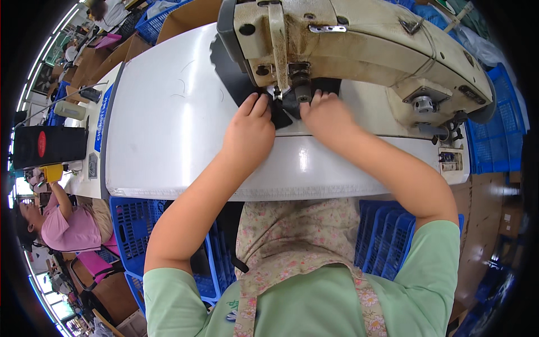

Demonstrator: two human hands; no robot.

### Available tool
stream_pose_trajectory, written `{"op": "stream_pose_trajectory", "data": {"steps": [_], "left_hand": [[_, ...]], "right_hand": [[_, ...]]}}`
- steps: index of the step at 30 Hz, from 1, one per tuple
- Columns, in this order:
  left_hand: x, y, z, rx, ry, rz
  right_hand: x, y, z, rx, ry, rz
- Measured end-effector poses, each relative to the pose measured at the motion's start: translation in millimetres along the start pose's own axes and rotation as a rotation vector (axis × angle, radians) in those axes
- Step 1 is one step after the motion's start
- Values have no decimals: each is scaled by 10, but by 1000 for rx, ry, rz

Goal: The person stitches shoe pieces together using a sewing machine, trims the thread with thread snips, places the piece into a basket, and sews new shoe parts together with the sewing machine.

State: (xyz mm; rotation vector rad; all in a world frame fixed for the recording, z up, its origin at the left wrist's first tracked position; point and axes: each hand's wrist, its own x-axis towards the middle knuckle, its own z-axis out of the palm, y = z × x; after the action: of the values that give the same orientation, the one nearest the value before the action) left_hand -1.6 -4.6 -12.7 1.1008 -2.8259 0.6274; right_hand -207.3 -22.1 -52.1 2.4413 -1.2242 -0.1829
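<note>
A cream industrial sewing machine (359, 45) stands on a white table (163, 112), its needle and presser area just beyond my fingers. Under the machine head lies a black sheet piece (233, 76) with a wavy edge, and part of it shows again right of the needle. My left hand (250, 129) presses on the black piece left of the presser foot, fingers bent and close together. Just right of the foot, my right hand (328, 118) grips the same piece with curled fingers. The fingertips of both hands are partly hidden by the machine and the material.
Blue plastic crates (494, 123) stand right of the table; more blue crates (132, 224) are below its front edge. A ruler strip (292, 192) runs along that edge. On the left, a person in pink (73, 224) sits by another sewing machine (50, 147). Cardboard boxes (185, 19) stand behind.
</note>
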Motion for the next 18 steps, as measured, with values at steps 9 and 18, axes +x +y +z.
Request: {"op": "stream_pose_trajectory", "data": {"steps": [9,18], "left_hand": [[-53,7,208,8,102,-154],[15,-155,255,-61,121,-120]], "right_hand": [[-72,-412,-179,-156,38,147],[79,-463,-260,-79,-151,205]]}}
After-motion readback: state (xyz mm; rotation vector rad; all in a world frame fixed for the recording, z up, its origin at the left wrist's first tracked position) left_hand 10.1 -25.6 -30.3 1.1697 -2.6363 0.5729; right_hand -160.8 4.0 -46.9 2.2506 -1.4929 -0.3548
